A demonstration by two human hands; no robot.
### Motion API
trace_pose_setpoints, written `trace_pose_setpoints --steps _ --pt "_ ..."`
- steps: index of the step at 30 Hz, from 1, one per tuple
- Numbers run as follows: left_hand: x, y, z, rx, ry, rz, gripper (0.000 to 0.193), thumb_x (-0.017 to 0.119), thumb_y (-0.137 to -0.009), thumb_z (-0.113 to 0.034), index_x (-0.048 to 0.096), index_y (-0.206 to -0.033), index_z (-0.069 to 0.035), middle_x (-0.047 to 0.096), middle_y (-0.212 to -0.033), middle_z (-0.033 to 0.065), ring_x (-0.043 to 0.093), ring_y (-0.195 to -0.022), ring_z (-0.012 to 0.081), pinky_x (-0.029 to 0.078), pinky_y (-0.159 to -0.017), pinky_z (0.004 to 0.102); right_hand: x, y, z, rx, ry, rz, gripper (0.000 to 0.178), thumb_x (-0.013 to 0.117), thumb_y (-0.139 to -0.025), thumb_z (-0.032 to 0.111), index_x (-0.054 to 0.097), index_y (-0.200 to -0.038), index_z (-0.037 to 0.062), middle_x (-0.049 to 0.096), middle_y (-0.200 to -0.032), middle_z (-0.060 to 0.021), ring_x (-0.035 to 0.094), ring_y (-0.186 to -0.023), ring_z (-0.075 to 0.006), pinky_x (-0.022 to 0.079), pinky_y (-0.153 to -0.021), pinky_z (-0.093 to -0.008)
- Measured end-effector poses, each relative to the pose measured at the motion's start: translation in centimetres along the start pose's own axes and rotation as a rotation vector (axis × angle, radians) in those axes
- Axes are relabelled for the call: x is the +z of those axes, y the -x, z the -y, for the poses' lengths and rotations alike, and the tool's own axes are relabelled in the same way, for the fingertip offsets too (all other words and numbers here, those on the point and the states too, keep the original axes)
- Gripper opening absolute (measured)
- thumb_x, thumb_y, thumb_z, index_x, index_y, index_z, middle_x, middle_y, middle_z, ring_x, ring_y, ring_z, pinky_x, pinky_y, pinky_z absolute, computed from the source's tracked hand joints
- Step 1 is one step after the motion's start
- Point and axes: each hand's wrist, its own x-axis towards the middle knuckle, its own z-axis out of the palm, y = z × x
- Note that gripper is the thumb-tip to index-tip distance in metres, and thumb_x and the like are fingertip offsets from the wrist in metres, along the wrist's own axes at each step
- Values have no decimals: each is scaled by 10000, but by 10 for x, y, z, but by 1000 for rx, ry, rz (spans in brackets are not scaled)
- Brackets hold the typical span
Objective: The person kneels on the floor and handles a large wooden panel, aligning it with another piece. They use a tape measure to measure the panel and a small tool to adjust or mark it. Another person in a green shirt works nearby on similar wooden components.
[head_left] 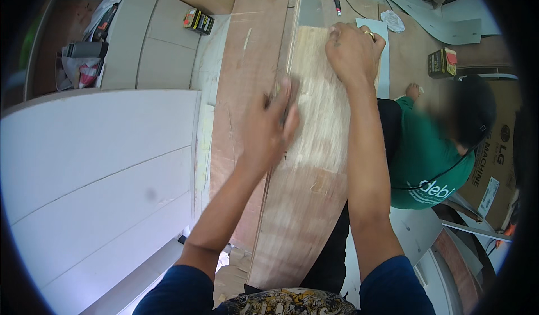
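Note:
A long wooden board (295,214) runs away from my body, its far half paler and streaked with a whitish film. Over its left edge is my left hand (272,118), smeared by motion, so its grip does not show. My right hand (356,51), a ring on one finger, rests at the board's far right edge with its fingers curled in. What those fingers hold, if anything, is hidden. Past it a pale blue-grey sheet (383,62) sticks out, and a grey strip (312,6) lies beyond the board's far end.
Another person in a green shirt (418,169) crouches on the right. A red and black cutter (337,5), crumpled white paper (393,21) and a small yellow-black box (442,62) lie beyond. White cabinet panels (101,175) stand at left, near an open compartment (84,40) holding tools.

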Motion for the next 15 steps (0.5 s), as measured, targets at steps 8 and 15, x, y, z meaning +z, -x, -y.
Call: trace_pose_setpoints --steps 8,15 --pt "77 -168 22 187 -2 -319 421 689 -887 -356 728 -1264 -173 684 -967 195 661 -844 393 532 -729 510 3 1 -5 -7 34 -35 225 633 -842 219 788 -960 107 755 -1003 -63 651 -1039 -279 323 -1016 -469" --pt "44 -248 80 18 333 -432 382 569 -1004 -351 732 -1115 -23 717 -1053 284 689 -1010 472 535 -881 517 2 -4 14 -27 69 14 248 593 -870 241 799 -914 111 766 -951 -94 676 -982 -294 332 -966 -478"
